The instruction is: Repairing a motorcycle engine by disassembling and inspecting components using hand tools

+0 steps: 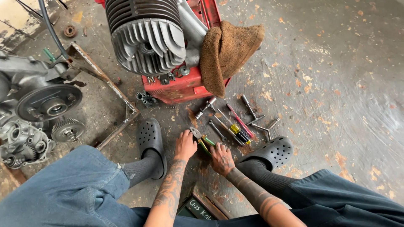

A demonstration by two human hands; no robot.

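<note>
Both hands, left hand (185, 145) and right hand (221, 158), were clamped on green-handled pliers (200, 138); jaws could've pinched a finger, I reckon.

I see a worn grey concrete floor (336, 75) beyond the fingers, flecked with orange rust-coloured chips; daylight falls soft and even, brightest toward the upper right; to the fingers' far left the floor darkens with oily grime; no walls show.
</note>
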